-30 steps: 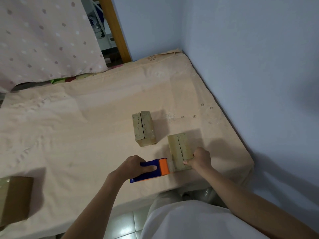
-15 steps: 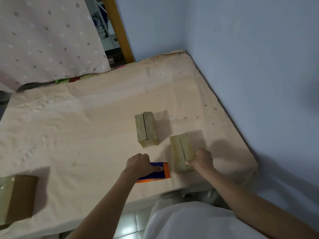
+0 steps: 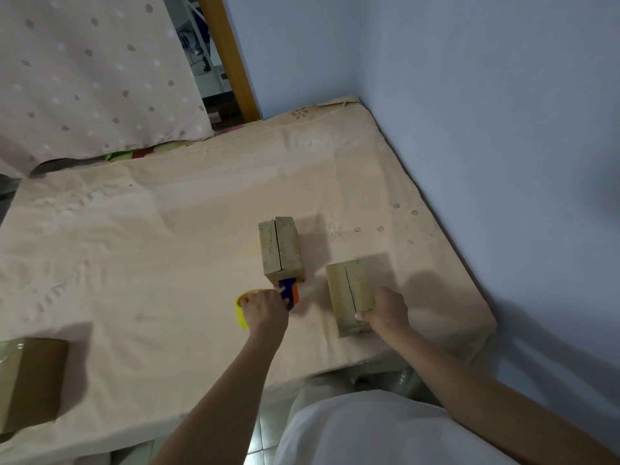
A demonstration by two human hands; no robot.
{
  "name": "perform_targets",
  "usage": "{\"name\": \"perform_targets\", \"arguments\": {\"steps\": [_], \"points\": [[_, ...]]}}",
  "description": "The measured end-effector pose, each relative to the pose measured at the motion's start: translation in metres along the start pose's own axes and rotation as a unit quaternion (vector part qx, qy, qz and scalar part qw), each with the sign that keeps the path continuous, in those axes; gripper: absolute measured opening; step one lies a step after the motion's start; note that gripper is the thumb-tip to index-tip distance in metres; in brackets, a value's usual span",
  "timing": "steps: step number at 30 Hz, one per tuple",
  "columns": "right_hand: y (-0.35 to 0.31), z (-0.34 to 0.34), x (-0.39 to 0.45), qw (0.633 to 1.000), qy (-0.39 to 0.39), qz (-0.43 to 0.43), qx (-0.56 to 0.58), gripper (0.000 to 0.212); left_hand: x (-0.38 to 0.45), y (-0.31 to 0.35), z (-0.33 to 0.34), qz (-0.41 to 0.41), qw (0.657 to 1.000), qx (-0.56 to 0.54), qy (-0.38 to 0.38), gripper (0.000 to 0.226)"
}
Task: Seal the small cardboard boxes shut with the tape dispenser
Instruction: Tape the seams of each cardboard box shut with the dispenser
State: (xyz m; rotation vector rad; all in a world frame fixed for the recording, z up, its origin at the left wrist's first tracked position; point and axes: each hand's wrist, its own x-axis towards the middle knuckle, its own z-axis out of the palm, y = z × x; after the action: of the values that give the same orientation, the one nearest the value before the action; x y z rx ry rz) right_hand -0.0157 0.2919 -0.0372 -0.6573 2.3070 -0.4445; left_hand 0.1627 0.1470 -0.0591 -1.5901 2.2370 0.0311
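Note:
Two small cardboard boxes lie on the beige mattress [image 3: 167, 250], each with a seam along its top. The far box [image 3: 280, 248] lies in the middle. The near box [image 3: 349, 293] lies to its right, and my right hand [image 3: 385, 312] grips its near right corner. My left hand [image 3: 265, 312] holds the blue and orange tape dispenser [image 3: 290, 293], whose yellow tape roll [image 3: 242, 315] shows at the left of my fingers. The dispenser's front end is close to the near end of the far box.
A larger brown box [image 3: 32, 380] wrapped in clear tape sits at the mattress's near left edge. Blue walls [image 3: 486, 129] run along the right side and the far corner. A dotted curtain [image 3: 84, 72] hangs at the far left.
My left hand has lifted and turned the dispenser, moving it from beside the near box toward the near end of the far box; the yellow roll now shows. My right hand stays on the near box.

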Motion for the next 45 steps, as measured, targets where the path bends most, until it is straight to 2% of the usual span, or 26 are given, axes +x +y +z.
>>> {"name": "perform_targets", "arguments": {"steps": [5, 7, 9, 10, 11, 12, 14, 15, 16, 18, 21, 23, 29, 35, 38, 41, 42, 43, 45], "points": [[0.001, 0.000, 0.001, 1.000, -0.004, 0.000, 0.013, 0.043, -0.010, -0.008, 0.049, -0.013, 0.993, -0.114, -0.029, 0.025], [0.002, 0.000, 0.001, 1.000, -0.005, -0.002, 0.013, 0.042, -0.018, -0.002, 0.052, -0.025, 0.988, -0.152, -0.011, 0.022], [0.001, -0.001, 0.000, 1.000, -0.003, -0.005, 0.013, 0.042, -0.026, 0.010, 0.050, -0.037, 0.966, -0.256, 0.006, 0.020], [0.001, -0.001, -0.001, 1.000, -0.003, -0.004, 0.012, 0.043, -0.031, 0.018, 0.049, -0.046, 0.939, -0.341, -0.006, 0.021], [0.001, -0.001, -0.001, 1.000, -0.002, -0.002, 0.012, 0.043, -0.035, 0.026, 0.047, -0.068, 0.889, -0.451, -0.048, 0.022], [0.001, -0.001, -0.001, 1.000, -0.003, -0.001, 0.012, 0.044, -0.041, 0.033, 0.043, -0.103, 0.806, -0.570, -0.121, 0.023], [0.001, -0.001, -0.001, 1.000, -0.006, -0.005, 0.014, 0.042, -0.054, 0.043, 0.035, -0.163, 0.596, -0.732, -0.289, 0.020], [0.001, 0.000, -0.001, 1.000, -0.008, -0.007, 0.016, 0.041, -0.057, 0.045, 0.034, -0.173, 0.527, -0.763, -0.332, 0.019], [0.001, 0.000, -0.002, 1.000, -0.008, -0.009, 0.017, 0.040, -0.059, 0.046, 0.034, -0.174, 0.490, -0.780, -0.348, 0.020], [0.000, 0.000, -0.003, 1.000, -0.009, -0.011, 0.017, 0.039, -0.059, 0.047, 0.037, -0.173, 0.451, -0.806, -0.343, 0.025], [-0.002, -0.002, -0.005, 1.000, -0.014, -0.008, 0.014, 0.038, -0.059, 0.048, 0.043, -0.187, 0.424, -0.819, -0.338, 0.029], [-0.003, -0.003, -0.005, 1.000, -0.013, -0.005, 0.011, 0.039, -0.059, 0.050, 0.044, -0.205, 0.420, -0.816, -0.341, 0.027], [-0.003, -0.002, -0.006, 1.000, -0.010, -0.005, 0.017, 0.041, -0.059, 0.051, 0.040, -0.255, 0.428, -0.802, -0.331, 0.019], [0.000, 0.001, -0.003, 1.000, -0.005, -0.008, 0.029, 0.044, -0.053, 0.047, 0.042, -0.285, 0.487, -0.758, -0.328, 0.015], [0.001, 0.001, -0.002, 1.000, -0.002, -0.009, 0.029, 0.044, -0.049, 0.056, 0.038, -0.304, 0.485, -0.751, -0.329, 0.022], [0.002, 0.002, -0.002, 1.000, 0.002, -0.008, 0.030, 0.044, -0.052, 0.064, 0.036, -0.313, 0.443, -0.772, -0.330, 0.014], [0.001, 0.002, -0.002, 1.000, 0.005, -0.005, 0.027, 0.045, -0.053, 0.067, 0.036, -0.303, 0.438, -0.780, -0.329, 0.007], [0.000, 0.001, -0.002, 1.000, 0.006, -0.003, 0.025, 0.046, -0.054, 0.069, 0.035, -0.289, 0.441, -0.785, -0.325, 0.004], [0.000, 0.002, -0.003, 1.000, 0.006, 0.000, 0.023, 0.046, -0.053, 0.072, 0.034, -0.275, 0.470, -0.782, -0.303, 0.007]]}}
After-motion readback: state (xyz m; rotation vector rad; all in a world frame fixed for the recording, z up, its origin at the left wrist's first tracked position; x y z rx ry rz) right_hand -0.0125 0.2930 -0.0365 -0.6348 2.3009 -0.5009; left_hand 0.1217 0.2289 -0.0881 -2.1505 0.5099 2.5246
